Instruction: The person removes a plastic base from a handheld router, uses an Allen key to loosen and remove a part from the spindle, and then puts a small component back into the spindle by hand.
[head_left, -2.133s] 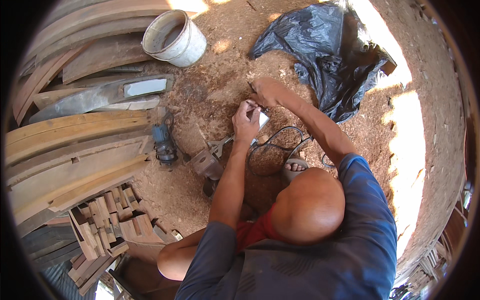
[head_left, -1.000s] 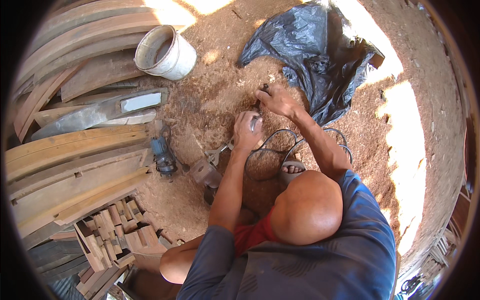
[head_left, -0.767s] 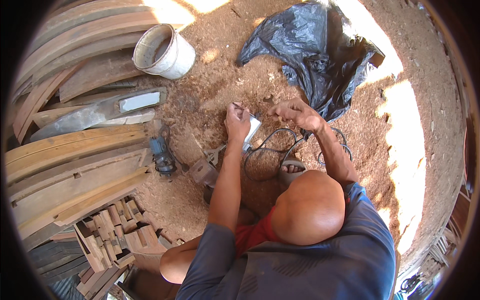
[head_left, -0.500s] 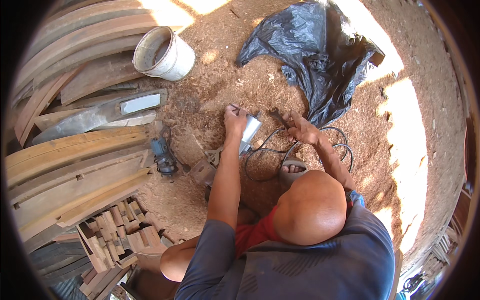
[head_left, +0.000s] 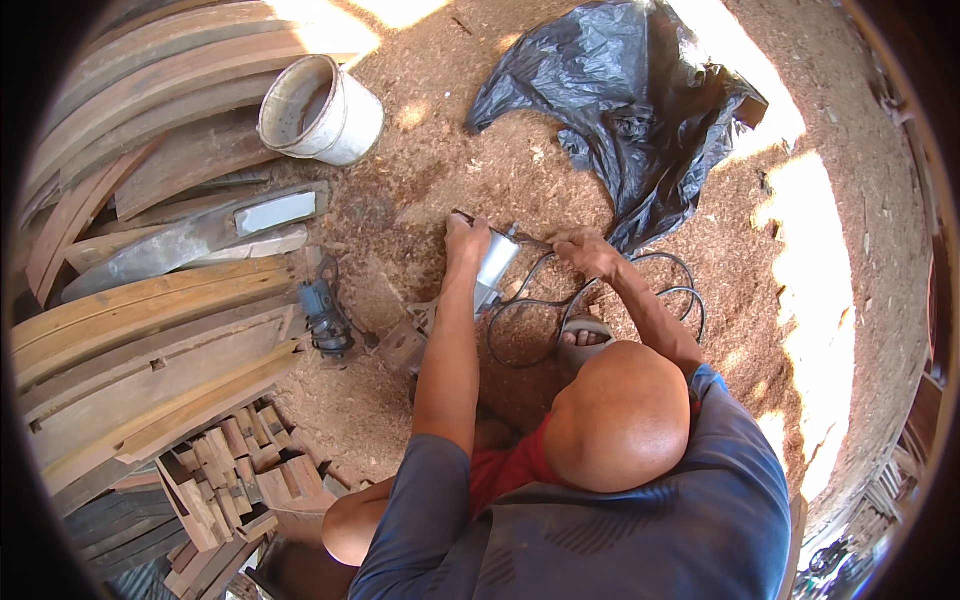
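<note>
My left hand is closed at the upper end of a silver cylindrical power tool, beside a thin dark bar. My right hand grips a dark open-ended wrench, whose far end reaches the top of the tool. The tool's lower part is partly behind my left forearm, near a brownish metal piece. A black cord lies in loops beside it, next to my sandalled foot.
A blue power tool lies at the left. Beyond it are curved boards and stacked wood offcuts. A dirty white bucket stands upper left, a crumpled black plastic sheet lies upper right, both on the sawdust-covered ground.
My right hand dropped down and right, took a new grip on the wrench, then moved left toward the tool. My left hand shifted slightly left, exposing more of the silver body.
</note>
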